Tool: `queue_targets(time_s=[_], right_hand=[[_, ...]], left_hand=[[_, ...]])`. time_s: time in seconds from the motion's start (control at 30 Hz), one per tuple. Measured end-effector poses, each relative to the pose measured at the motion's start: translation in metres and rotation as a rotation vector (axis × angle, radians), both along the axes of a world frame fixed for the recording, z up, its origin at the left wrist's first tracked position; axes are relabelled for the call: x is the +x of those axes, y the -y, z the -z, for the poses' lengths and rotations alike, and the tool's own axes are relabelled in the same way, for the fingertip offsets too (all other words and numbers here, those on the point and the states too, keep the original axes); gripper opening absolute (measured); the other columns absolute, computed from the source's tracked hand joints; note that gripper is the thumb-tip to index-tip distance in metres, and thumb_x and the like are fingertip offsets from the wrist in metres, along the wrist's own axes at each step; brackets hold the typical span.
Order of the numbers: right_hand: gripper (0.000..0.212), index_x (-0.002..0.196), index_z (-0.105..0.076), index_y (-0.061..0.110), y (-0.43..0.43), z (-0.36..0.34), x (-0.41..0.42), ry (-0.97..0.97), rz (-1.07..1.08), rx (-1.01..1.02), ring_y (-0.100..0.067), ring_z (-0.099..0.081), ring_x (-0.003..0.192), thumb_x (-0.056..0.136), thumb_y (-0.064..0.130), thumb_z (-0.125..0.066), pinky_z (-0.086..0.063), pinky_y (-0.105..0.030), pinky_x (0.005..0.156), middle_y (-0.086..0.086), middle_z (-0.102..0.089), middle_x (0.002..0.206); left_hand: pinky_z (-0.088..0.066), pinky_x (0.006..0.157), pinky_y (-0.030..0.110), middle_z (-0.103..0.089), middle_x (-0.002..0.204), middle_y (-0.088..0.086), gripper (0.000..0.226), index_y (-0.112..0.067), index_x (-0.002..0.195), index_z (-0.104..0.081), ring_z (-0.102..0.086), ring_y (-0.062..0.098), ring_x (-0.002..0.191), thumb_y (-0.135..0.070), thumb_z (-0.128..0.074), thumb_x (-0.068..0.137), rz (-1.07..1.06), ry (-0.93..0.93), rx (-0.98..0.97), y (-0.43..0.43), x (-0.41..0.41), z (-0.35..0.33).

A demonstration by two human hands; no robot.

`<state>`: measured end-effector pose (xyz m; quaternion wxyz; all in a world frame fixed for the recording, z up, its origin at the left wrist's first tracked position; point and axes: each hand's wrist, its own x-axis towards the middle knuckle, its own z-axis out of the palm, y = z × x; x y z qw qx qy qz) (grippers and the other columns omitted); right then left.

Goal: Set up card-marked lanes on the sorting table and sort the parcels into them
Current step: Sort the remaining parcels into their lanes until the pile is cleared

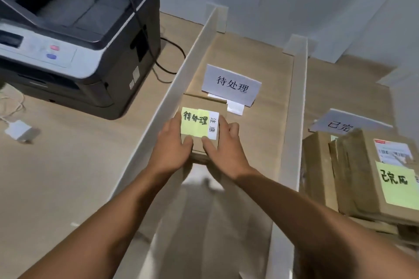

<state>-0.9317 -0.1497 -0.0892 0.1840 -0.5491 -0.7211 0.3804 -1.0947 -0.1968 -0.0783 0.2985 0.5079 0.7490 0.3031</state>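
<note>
Left hand (173,146): grips the box (200,129) on its left side.
Right hand (223,142): clasps the opposite side.
Placement: ease it forward — square below the card (231,85) ahead.

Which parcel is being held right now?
The small cardboard parcel in the middle lane, gripped by the left hand and right hand. Its yellow note reads 待处理; the larger boxes in the right lane, marked 已完成, are untouched.
</note>
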Motion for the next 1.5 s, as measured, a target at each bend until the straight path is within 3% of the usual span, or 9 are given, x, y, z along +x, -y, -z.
queue_targets(time_s=[0.23,0.37,0.5,0.63,0.87,1.07,1.2,1.33,1.5], right_hand=[[0.063,0.149,-0.030,0.033,-0.024,0.024,-0.020,0.074,0.010,-0.067,-0.026,-0.054,0.111,0.094,0.034,-0.061,-0.049,-0.045,0.098,-0.003,-0.035,0.116],[0.066,0.154,-0.025,0.032,-0.027,0.012,-0.007,0.100,-0.016,-0.081,-0.026,-0.048,0.121,0.098,0.042,-0.057,-0.044,-0.045,0.105,-0.003,-0.035,0.122],[0.066,0.156,-0.025,0.032,-0.024,-0.034,0.032,0.105,-0.008,0.045,-0.021,-0.040,0.131,0.099,0.052,-0.053,-0.044,-0.040,0.104,0.003,-0.034,0.137],[0.064,0.157,-0.032,0.023,-0.001,-0.101,0.107,0.069,0.022,0.245,-0.021,-0.040,0.138,0.101,0.043,-0.056,-0.040,-0.037,0.111,0.001,-0.037,0.148],[0.057,0.153,-0.043,0.030,0.104,-0.199,0.335,0.235,0.189,0.484,-0.020,-0.024,0.151,0.100,0.048,-0.055,-0.026,-0.037,0.121,0.002,-0.029,0.163],[0.066,0.157,-0.038,0.030,0.263,-0.242,0.584,0.410,0.457,0.505,-0.026,-0.018,0.155,0.099,0.059,-0.048,-0.025,-0.048,0.122,-0.003,-0.026,0.166],[0.063,0.155,-0.041,0.028,0.377,-0.255,0.729,0.506,0.645,0.474,-0.031,-0.026,0.151,0.100,0.057,-0.050,-0.028,-0.050,0.119,-0.011,-0.032,0.163],[0.060,0.154,-0.041,0.025,0.457,-0.268,0.834,0.538,0.765,0.451,-0.027,-0.029,0.147,0.101,0.049,-0.054,-0.028,-0.043,0.119,-0.011,-0.036,0.159],[0.064,0.155,-0.038,0.033,0.505,-0.269,0.936,0.567,0.875,0.414,-0.024,-0.025,0.150,0.099,0.063,-0.043,-0.025,-0.040,0.119,-0.006,-0.032,0.162]], left_hand=[[-0.044,0.103,0.045,-0.050,0.137,0.012,0.073,-0.022,0.153,-0.034,-0.048,0.034,0.123,-0.005,-0.053,0.085,-0.026,0.001,-0.121,-0.035,-0.009,0.035],[-0.037,0.102,0.044,-0.048,0.133,0.019,0.063,-0.007,0.148,-0.040,-0.047,0.042,0.117,-0.001,-0.055,0.086,0.006,-0.135,-0.095,-0.033,-0.003,0.028],[-0.026,0.120,0.045,-0.037,0.155,0.020,0.060,-0.005,0.151,-0.038,-0.031,0.037,0.144,-0.022,-0.058,0.098,0.098,-0.221,0.005,-0.023,0.020,-0.010],[-0.026,0.120,0.039,-0.037,0.160,0.009,0.065,-0.012,0.153,-0.039,-0.028,0.023,0.149,-0.040,-0.060,0.098,0.214,-0.227,0.124,-0.014,0.083,-0.072],[-0.019,0.122,0.034,-0.034,0.163,-0.001,0.088,-0.023,0.157,-0.037,-0.023,0.016,0.151,-0.076,-0.045,0.087,0.416,-0.182,0.340,0.043,0.286,-0.179],[-0.020,0.124,0.041,-0.030,0.165,-0.002,0.083,-0.029,0.157,-0.034,-0.021,0.018,0.152,-0.075,-0.048,0.090,0.704,-0.125,0.442,0.134,0.528,-0.220],[-0.021,0.124,0.046,-0.027,0.166,-0.003,0.086,-0.032,0.158,-0.032,-0.020,0.021,0.153,-0.079,-0.043,0.087,0.837,-0.074,0.434,0.194,0.676,-0.223],[-0.021,0.124,0.044,-0.026,0.167,-0.004,0.088,-0.030,0.158,-0.032,-0.018,0.019,0.154,-0.080,-0.043,0.087,0.974,-0.033,0.403,0.253,0.792,-0.220],[-0.017,0.124,0.039,-0.028,0.166,-0.002,0.082,-0.029,0.158,-0.033,-0.019,0.020,0.153,-0.072,-0.050,0.090,1.062,-0.063,0.432,0.282,0.919,-0.219]])
